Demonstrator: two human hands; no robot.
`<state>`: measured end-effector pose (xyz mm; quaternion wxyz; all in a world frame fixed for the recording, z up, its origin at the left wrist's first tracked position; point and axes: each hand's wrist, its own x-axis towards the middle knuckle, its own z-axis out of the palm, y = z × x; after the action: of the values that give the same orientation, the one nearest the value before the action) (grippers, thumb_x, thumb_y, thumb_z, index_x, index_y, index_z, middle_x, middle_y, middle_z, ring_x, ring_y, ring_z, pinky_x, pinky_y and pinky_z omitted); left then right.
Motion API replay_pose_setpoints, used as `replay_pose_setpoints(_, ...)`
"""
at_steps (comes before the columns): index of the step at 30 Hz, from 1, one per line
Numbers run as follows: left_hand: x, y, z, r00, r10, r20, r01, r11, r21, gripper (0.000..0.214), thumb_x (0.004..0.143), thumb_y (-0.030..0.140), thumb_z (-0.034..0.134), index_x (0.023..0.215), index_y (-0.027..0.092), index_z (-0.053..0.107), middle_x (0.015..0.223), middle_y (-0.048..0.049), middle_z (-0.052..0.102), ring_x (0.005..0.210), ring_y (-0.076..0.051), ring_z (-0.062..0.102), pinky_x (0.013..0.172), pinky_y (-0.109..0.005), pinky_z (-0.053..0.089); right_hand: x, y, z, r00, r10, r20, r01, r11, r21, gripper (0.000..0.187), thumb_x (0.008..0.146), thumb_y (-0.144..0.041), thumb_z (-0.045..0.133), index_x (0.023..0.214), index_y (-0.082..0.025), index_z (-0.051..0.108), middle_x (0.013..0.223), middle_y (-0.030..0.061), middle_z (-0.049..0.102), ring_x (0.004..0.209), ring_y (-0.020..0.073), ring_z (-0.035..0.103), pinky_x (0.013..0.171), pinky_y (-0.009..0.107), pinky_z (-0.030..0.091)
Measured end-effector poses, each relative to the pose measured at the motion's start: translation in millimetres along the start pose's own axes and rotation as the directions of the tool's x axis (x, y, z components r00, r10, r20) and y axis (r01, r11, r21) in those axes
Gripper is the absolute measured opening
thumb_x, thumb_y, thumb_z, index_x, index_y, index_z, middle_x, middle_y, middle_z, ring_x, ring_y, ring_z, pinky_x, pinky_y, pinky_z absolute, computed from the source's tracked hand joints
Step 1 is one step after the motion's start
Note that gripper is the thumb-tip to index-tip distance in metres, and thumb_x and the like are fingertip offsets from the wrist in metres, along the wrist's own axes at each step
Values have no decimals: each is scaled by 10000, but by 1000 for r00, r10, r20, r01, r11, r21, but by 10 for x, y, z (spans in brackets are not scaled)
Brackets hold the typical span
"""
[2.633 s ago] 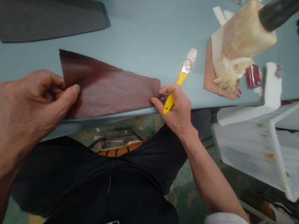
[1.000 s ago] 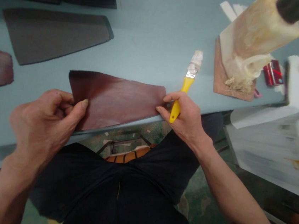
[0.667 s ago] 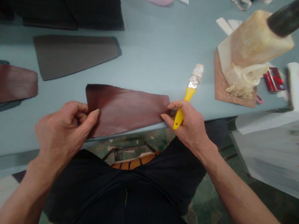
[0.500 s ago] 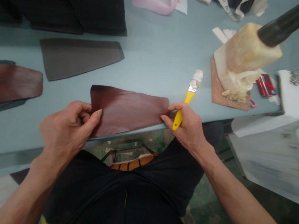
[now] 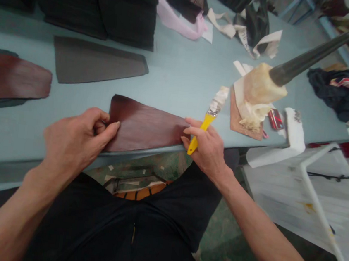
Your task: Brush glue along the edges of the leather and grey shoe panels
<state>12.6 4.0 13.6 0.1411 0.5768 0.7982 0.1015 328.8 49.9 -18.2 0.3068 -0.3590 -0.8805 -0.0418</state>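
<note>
A dark red-brown leather piece lies flat at the near edge of the pale blue table. My left hand pinches its left end between thumb and curled fingers. My right hand grips a yellow-handled brush and its fingertips touch the leather's right end. The brush's white, glue-caked bristles point away from me over the table.
A glue-crusted block with a dark handle rests on a brown pad right of the brush. Dark grey and red-brown cut pieces lie to the left. Black stacks, pink cloth and scraps lie behind. A white stool stands at right.
The view has tilted up, showing more of the table's far side. Both hands keep their hold on the leather ends, and the brush stays in my right hand.
</note>
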Motion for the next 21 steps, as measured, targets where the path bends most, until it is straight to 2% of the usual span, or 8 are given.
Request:
replay_pose_setpoints(2, 8, -7, -1, 1000, 4, 14, -4, 1000, 4, 352, 948, 556, 580, 1103, 274, 723, 883, -15, 765, 779, -249, 639, 660, -306, 279, 19, 7, 3, 997, -38, 61, 36, 999, 35, 101, 1061, -186, 584, 1099, -261, 640, 1315, 112, 801, 1174, 251, 769, 986, 443, 615)
replay_pose_setpoints(6, 13, -25, 18, 1000, 10, 3, -10, 1000, 19, 342, 938, 561, 586, 1078, 278, 716, 877, -13, 762, 782, -251, 643, 655, -307, 270, 36, 29, -7, 984, -76, 161, 64, 995, 79, 185, 1084, -165, 514, 1070, -254, 675, 1313, 102, 803, 1163, 234, 772, 985, 430, 612)
replay_pose_setpoints(14, 23, -29, -9, 999, 34, -1, -34, 999, 0, 384, 949, 560, 558, 1099, 256, 739, 918, -42, 784, 817, -267, 666, 668, -316, 302, 34, 37, -9, 985, -63, 159, 47, 994, 100, 184, 1075, -175, 531, 1048, -246, 699, 1263, 99, 823, 1085, 236, 791, 940, 404, 631)
replay_pose_setpoints(21, 37, -124, 33, 987, 86, -132, -107, 980, -165, 385, 912, 512, 572, 1068, 211, 755, 914, -41, 788, 763, -191, 663, 734, -296, 435, 30, 29, 5, 988, -68, 139, 59, 996, 70, 193, 1068, -155, 526, 1016, -246, 689, 1245, 80, 831, 1058, 221, 793, 925, 381, 627)
